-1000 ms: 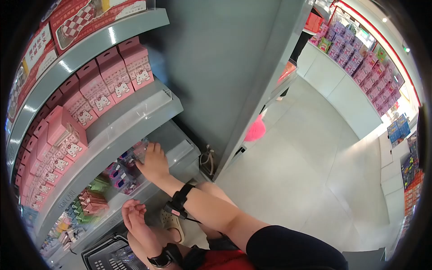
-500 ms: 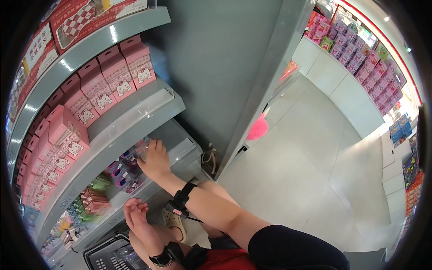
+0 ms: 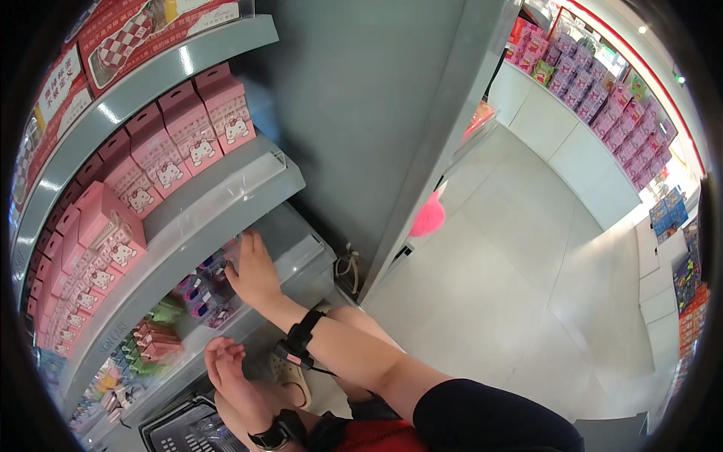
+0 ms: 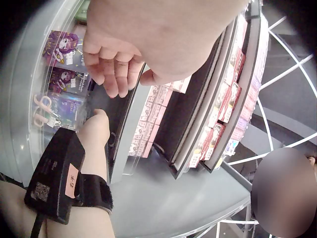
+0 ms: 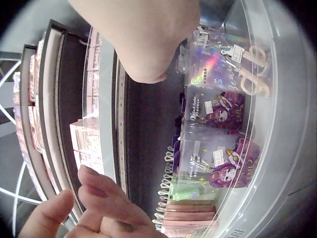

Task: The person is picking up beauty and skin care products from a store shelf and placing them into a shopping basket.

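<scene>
My right hand (image 3: 256, 275) reaches into the lower shelf tray, beside the eyelash curler packs. In the right wrist view, the right hand (image 5: 148, 44) is close to a holographic pack (image 5: 213, 69) with cream handles; its fingertips are hidden there, and I cannot tell whether they grip it. Below that pack stand clear packs (image 5: 228, 168) with purple cartoon prints, labelled as eyelash curlers. My left hand (image 3: 232, 373) hovers in front of the shelf with nothing in it. Its loosely bent fingers (image 4: 119, 74) show in the left wrist view.
Pink boxes (image 3: 169, 169) with a white cat print line the shelf above. Green and brownish-pink packs (image 3: 158, 339) sit farther left in the tray. A black shopping basket (image 3: 162, 433) is on the floor by the shelf. A grey panel (image 3: 369, 113) rises at the right.
The right hand has shifted slightly farther into the tray, over the pack at its right end. The left hand stays nearly still.
</scene>
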Demonstrator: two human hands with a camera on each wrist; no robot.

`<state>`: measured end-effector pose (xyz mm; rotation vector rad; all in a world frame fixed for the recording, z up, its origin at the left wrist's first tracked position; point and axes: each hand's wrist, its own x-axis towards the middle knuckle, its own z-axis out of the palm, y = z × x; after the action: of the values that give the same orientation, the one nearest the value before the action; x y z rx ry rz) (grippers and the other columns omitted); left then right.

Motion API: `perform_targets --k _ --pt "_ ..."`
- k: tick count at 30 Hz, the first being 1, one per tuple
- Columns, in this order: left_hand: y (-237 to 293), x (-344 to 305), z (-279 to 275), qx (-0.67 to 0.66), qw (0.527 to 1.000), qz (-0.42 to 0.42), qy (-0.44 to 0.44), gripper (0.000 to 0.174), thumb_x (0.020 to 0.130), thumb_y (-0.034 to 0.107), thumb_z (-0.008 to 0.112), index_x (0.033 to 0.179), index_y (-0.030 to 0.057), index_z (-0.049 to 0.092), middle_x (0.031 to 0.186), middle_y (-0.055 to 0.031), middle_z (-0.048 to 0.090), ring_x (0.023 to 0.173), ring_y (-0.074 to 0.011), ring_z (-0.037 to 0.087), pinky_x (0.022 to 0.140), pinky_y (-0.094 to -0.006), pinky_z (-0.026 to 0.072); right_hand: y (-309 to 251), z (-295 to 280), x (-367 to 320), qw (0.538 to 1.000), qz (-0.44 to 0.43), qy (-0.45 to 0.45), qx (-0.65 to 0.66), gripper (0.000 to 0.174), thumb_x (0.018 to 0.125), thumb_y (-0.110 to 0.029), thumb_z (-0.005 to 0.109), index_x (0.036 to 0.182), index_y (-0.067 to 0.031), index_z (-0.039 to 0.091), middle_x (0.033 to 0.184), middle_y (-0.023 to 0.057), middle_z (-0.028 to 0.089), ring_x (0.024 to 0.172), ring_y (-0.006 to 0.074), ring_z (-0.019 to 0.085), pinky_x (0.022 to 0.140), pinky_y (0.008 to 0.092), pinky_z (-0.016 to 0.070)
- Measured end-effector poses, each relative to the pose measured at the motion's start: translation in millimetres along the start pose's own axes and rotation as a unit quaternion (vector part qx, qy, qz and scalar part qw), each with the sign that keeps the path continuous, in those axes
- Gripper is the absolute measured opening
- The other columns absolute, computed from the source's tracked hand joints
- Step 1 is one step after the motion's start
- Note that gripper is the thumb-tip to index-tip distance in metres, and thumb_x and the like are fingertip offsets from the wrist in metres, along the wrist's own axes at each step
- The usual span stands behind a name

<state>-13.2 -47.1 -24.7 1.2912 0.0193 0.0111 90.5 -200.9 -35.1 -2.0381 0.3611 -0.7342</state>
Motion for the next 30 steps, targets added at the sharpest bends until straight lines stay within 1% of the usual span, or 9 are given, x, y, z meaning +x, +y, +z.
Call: perform_targets --k 6,9,11,15,17,19,21,26,30 --pt "-3 1 -3 -0.004 1.000 0.005 -0.010 0.022 0.096 0.021 0.049 0.111 0.0072 0.056 0.101 -0.0034 0.060 0.085 -0.0112 0.055 0.078 -0.0253 0.0412 4 3 1 1.000 -0.011 0.009 -0.015 0.067 0.079 -0.014 0.068 0.131 0.0063 0.031 0.133 0.0288 0.037 0.121 0.0451 0.043 0.100 0.0458 0.0405" --pt "-1 0 -2 -0.002 1.000 0.007 -0.008 0.021 0.096 0.020 0.048 0.111 0.0073 0.056 0.102 -0.0033 0.060 0.085 -0.0113 0.055 0.078 -0.0250 0.0411 3 4 0 1.000 0.005 -0.004 0.011 0.068 0.078 -0.013 0.068 0.131 0.0068 0.031 0.134 0.0291 0.036 0.120 0.0456 0.043 0.099 0.0460 0.0415" --pt "0 0 -2 0.000 1.000 0.010 -0.004 0.021 0.096 0.019 0.048 0.111 0.0073 0.056 0.102 -0.0033 0.060 0.085 -0.0113 0.055 0.078 -0.0248 0.0409 3 5 1 1.000 -0.012 0.005 0.012 0.069 0.078 -0.012 0.069 0.131 0.0069 0.030 0.134 0.0292 0.035 0.120 0.0458 0.043 0.098 0.0458 0.0427" --pt "-1 1 0 -0.003 1.000 0.005 -0.002 0.020 0.095 0.020 0.049 0.110 0.0080 0.056 0.102 -0.0030 0.060 0.087 -0.0115 0.055 0.079 -0.0255 0.0408 1 1 3 1.000 -0.009 0.001 0.010 0.069 0.077 -0.011 0.069 0.131 0.0070 0.030 0.134 0.0292 0.036 0.120 0.0460 0.044 0.098 0.0458 0.0431" --pt "2 -1 2 0.001 1.000 0.002 -0.001 0.020 0.095 0.020 0.049 0.110 0.0081 0.056 0.102 -0.0029 0.060 0.087 -0.0115 0.055 0.080 -0.0256 0.0408 2 1 1 1.000 -0.005 0.001 0.010 0.068 0.077 -0.010 0.069 0.130 0.0071 0.030 0.134 0.0290 0.036 0.119 0.0459 0.045 0.097 0.0458 0.0439" --pt "5 -2 6 -0.011 1.000 0.005 0.023 0.017 0.097 0.020 0.050 0.103 0.0053 0.058 0.098 -0.0047 0.060 0.082 -0.0121 0.056 0.077 -0.0256 0.0430 3 2 0 1.000 -0.007 0.007 0.010 0.067 0.077 -0.010 0.069 0.130 0.0070 0.031 0.134 0.0288 0.036 0.119 0.0457 0.045 0.097 0.0457 0.0440" --pt "3 -1 5 -0.010 1.000 0.009 0.022 0.018 0.097 0.020 0.050 0.103 0.0053 0.058 0.098 -0.0046 0.060 0.082 -0.0122 0.055 0.077 -0.0256 0.0429 4 3 2 1.000 -0.016 0.013 0.009 0.066 0.077 -0.011 0.069 0.129 0.0069 0.031 0.134 0.0286 0.036 0.119 0.0456 0.046 0.097 0.0456 0.0442" --pt "3 -1 5 -0.004 1.000 0.010 0.021 0.019 0.097 0.021 0.049 0.104 0.0051 0.057 0.098 -0.0047 0.059 0.082 -0.0124 0.055 0.077 -0.0256 0.0425 3 2 3 1.000 -0.010 0.003 -0.011 0.065 0.077 -0.011 0.069 0.127 0.0063 0.033 0.134 0.0285 0.036 0.120 0.0451 0.045 0.098 0.0448 0.0442" --pt "7 -5 9 -0.002 1.000 0.010 0.011 0.019 0.097 0.021 0.049 0.105 0.0050 0.056 0.098 -0.0046 0.059 0.083 -0.0122 0.055 0.078 -0.0256 0.0422 1 -1 2 1.000 0.000 -0.005 -0.004 0.064 0.078 -0.012 0.069 0.128 0.0064 0.033 0.133 0.0281 0.037 0.119 0.0444 0.046 0.097 0.0444 0.0444"
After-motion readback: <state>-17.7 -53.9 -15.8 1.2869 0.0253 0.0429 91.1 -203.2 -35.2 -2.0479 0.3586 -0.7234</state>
